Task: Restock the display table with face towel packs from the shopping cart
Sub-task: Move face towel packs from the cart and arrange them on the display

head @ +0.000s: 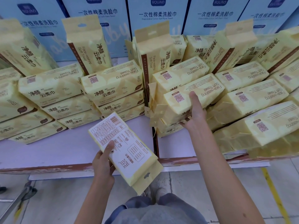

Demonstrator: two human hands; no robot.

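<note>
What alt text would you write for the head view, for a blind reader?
A person's left hand holds a yellow towel pack, printed back up, at the front edge of the display table, while the right hand grips another pack on a stack. More yellow packs lie stacked or stand on the table, before blue boxes.

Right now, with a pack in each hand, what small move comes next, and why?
Probably settle the top pack onto its stack and let go: the right hand grips it tilted there, thumb on top, fingers beneath. The left hand holds a second pack, back side up, over the display table front.
</note>
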